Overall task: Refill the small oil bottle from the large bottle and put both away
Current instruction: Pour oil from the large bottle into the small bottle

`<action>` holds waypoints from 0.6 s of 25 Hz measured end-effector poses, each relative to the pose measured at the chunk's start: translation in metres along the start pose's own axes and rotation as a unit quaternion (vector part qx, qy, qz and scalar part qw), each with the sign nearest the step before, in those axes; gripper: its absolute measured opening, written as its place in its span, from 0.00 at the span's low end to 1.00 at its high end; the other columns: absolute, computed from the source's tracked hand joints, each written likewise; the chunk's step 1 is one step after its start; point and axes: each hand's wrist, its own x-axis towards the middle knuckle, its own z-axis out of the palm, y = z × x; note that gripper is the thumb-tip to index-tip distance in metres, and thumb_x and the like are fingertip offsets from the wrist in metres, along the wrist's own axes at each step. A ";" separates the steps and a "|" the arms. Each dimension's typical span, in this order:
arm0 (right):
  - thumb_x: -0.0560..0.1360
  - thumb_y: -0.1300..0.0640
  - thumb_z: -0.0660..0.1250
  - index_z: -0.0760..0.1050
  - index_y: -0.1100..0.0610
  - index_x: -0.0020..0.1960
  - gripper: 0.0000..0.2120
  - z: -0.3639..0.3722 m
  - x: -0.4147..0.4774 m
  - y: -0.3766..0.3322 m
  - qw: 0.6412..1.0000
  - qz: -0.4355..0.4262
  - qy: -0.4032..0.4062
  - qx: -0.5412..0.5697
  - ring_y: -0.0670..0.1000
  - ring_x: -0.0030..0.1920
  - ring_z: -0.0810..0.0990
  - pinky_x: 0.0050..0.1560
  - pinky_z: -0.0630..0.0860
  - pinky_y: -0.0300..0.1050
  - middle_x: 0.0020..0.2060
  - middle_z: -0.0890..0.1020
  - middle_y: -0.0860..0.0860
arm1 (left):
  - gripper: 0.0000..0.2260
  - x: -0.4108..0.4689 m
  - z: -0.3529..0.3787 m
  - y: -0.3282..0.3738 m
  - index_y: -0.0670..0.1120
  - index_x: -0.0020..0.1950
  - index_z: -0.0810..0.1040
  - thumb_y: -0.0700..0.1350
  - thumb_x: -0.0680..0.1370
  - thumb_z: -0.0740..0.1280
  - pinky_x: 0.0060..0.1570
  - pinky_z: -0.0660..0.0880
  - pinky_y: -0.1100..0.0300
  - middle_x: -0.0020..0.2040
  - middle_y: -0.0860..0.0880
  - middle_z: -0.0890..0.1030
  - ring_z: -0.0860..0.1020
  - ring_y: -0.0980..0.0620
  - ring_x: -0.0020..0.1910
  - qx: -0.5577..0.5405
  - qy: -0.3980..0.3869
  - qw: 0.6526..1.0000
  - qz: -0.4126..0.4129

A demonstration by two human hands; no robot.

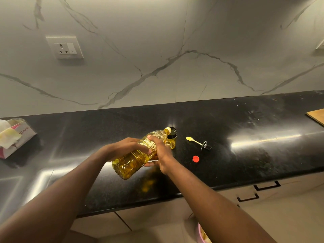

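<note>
The large clear plastic oil bottle (133, 160), filled with yellow oil, is tilted with its open neck over the mouth of the small glass oil bottle (172, 137), which stands on the black counter (245, 155). My left hand (126, 146) grips the large bottle's body from the left. My right hand (159, 151) grips it nearer the neck, from the right. The small bottle's black cap with its yellow brush (199, 143) lies on the counter to the right. A red cap (195, 158) lies nearer the front edge.
A tissue box (12, 135) sits at the counter's far left. A wooden board's corner (317, 116) shows at the far right. A wall socket (64, 47) is on the marble backsplash. Drawers with black handles (267, 185) are below the counter.
</note>
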 end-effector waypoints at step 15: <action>0.69 0.36 0.76 0.66 0.49 0.76 0.42 0.001 -0.001 -0.002 1.000 -0.001 -0.003 -0.003 0.58 0.50 0.85 0.37 0.86 0.54 0.56 0.79 0.55 | 0.33 0.000 -0.003 0.003 0.55 0.64 0.77 0.66 0.63 0.75 0.50 0.82 0.54 0.57 0.48 0.84 0.85 0.47 0.55 0.005 -0.004 1.000 -0.010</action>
